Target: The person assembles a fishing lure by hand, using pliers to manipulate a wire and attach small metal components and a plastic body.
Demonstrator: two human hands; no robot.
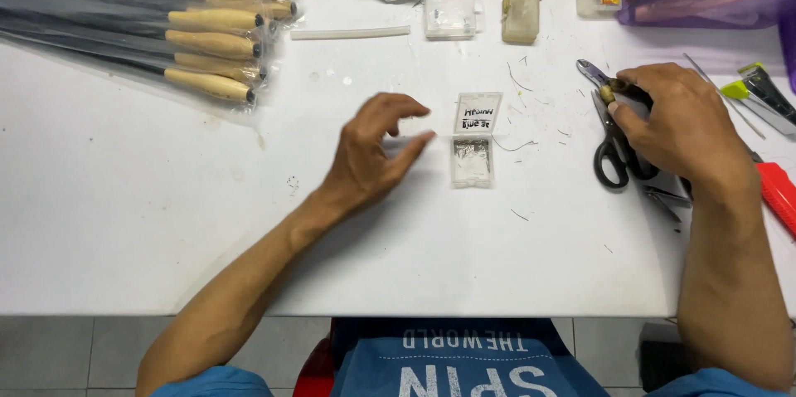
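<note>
Hands at a white worktop [166,223]: left hand [377,148], fingers loosely curled and holding nothing, hovers just beside the small open clear box [473,148] laid flat for reach. Right hand [680,123] pinches a small brown piece [615,88] over the scissors [613,156], tools kept close

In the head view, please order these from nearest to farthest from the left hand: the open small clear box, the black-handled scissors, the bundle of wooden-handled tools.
From the left hand:
1. Open small clear box, just to its right.
2. Bundle of wooden-handled tools, far left corner of the table.
3. Black-handled scissors, right side, under the right hand.
</note>
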